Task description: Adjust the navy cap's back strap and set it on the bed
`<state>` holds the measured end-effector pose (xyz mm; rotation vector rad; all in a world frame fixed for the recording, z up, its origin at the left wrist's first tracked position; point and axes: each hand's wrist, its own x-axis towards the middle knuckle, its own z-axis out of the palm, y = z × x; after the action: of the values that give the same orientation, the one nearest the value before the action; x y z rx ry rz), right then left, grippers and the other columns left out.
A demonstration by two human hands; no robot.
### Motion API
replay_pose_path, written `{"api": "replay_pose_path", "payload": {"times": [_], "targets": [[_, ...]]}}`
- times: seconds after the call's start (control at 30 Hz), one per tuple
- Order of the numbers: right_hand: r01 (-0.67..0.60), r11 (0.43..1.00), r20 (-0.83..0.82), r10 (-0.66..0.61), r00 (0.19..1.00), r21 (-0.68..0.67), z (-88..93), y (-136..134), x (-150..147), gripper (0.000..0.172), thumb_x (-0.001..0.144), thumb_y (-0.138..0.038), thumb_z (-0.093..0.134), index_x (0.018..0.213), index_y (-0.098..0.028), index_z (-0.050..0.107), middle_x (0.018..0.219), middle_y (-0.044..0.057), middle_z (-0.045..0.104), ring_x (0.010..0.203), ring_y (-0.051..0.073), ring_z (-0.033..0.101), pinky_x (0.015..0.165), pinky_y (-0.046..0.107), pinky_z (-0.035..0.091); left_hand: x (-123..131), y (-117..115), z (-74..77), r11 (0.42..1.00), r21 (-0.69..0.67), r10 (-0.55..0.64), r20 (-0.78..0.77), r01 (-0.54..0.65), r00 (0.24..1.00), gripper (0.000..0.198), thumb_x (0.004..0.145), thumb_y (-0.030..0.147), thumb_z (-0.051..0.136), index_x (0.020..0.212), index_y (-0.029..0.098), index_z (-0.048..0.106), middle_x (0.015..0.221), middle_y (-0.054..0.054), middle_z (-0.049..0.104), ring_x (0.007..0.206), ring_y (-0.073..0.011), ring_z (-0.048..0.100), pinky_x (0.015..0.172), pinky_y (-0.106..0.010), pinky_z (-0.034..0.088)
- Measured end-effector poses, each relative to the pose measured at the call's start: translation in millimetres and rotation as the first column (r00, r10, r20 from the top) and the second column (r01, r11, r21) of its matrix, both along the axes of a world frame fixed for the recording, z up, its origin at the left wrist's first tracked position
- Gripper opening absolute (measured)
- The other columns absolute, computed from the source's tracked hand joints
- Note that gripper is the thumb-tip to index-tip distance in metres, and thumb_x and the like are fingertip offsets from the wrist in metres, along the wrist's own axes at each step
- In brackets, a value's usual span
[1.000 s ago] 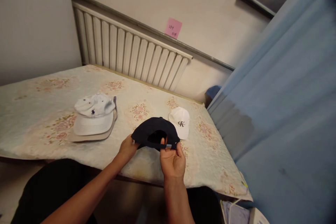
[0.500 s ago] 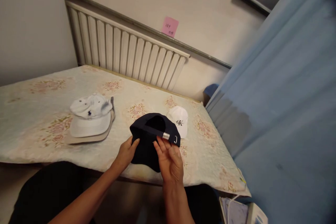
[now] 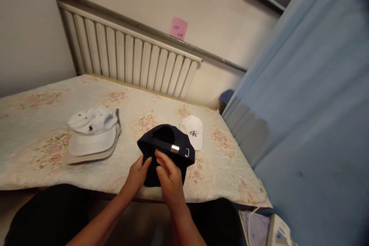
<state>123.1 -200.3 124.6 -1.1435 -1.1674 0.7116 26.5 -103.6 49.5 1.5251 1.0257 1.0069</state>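
A navy baseball cap (image 3: 184, 138) is held up over the near edge of the bed, its back opening, strap and silver buckle facing me. My left hand (image 3: 138, 172) grips the cap's left side, thumb on the near face and the other fingers hidden behind. My right hand (image 3: 170, 180) is in front of the dark inside of the cap, fingertips up at the strap left of the buckle, thumb apart from them. Just behind it lies a white cap with CK letters (image 3: 193, 123). To the left, a white cap with a small dark logo (image 3: 92, 121) rests on a beige cap (image 3: 100, 156).
The bed (image 3: 95, 178) has a floral cover. Along the wall behind it runs a white radiator (image 3: 129, 48), with a pink note (image 3: 178, 28) above. A blue curtain (image 3: 311, 115) hangs on the right. A white box (image 3: 279, 230) stands low at the right.
My right hand has moved left along the strap, away from the buckle, and turned inward. My left hand keeps its grip. The whole view has shifted slightly.
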Motion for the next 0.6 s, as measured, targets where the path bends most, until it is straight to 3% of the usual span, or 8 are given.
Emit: {"api": "replay_pose_path", "payload": {"times": [0.13,0.27,0.43,0.6], "targets": [[0.076,0.997,0.381,-0.078,0.921,0.02,-0.6,2.1,-4.3,0.046,0.084,-0.013,0.047,0.129,-0.021,0.052,0.136,0.006,0.053,0.128,0.019,0.047,0.11,0.037,0.037,2.8,-5.1,2.6,1.0,-0.004,-0.015,-0.006,0.015,1.0,0.043,0.082,0.049,0.047,0.107,0.016,0.061,0.097,-0.006,0.07,0.09,-0.0241,0.063,0.082,-0.035,0.048],[0.104,0.995,0.595,-0.084,0.799,0.001,-9.1,7.5,-7.4,0.05,0.085,-0.013,0.045,0.134,-0.013,0.045,0.143,0.011,0.044,0.135,0.021,0.037,0.113,0.04,0.032,5.0,-10.1,8.2,1.0,-0.011,-0.01,-0.015,0.01,1.0,0.043,0.082,0.048,0.047,0.107,0.017,0.06,0.1,-0.006,0.07,0.09,-0.0252,0.063,0.081,-0.035,0.048],[0.157,0.987,0.716,-0.122,0.687,0.018,-23.3,13.4,-4.3,0.049,0.087,-0.011,0.038,0.136,-0.011,0.042,0.146,0.013,0.04,0.138,0.021,0.031,0.113,0.044,0.032,6.5,-13.6,15.8,1.0,0.006,-0.019,-0.013,0.019,1.0,0.041,0.083,0.046,0.045,0.106,0.016,0.06,0.101,-0.008,0.069,0.091,-0.0248,0.062,0.083,-0.035,0.047],[0.203,0.979,0.728,-0.16,0.667,0.029,-29.7,15.9,1.3,0.049,0.087,-0.01,0.036,0.136,-0.011,0.042,0.142,0.014,0.045,0.136,0.02,0.036,0.111,0.043,0.035,6.0,-16.4,19.3,0.998,0.056,-0.01,-0.009,0.01,1.0,0.037,0.084,0.046,0.045,0.1,0.017,0.06,0.091,-0.004,0.069,0.083,-0.0217,0.062,0.077,-0.032,0.047]]}}
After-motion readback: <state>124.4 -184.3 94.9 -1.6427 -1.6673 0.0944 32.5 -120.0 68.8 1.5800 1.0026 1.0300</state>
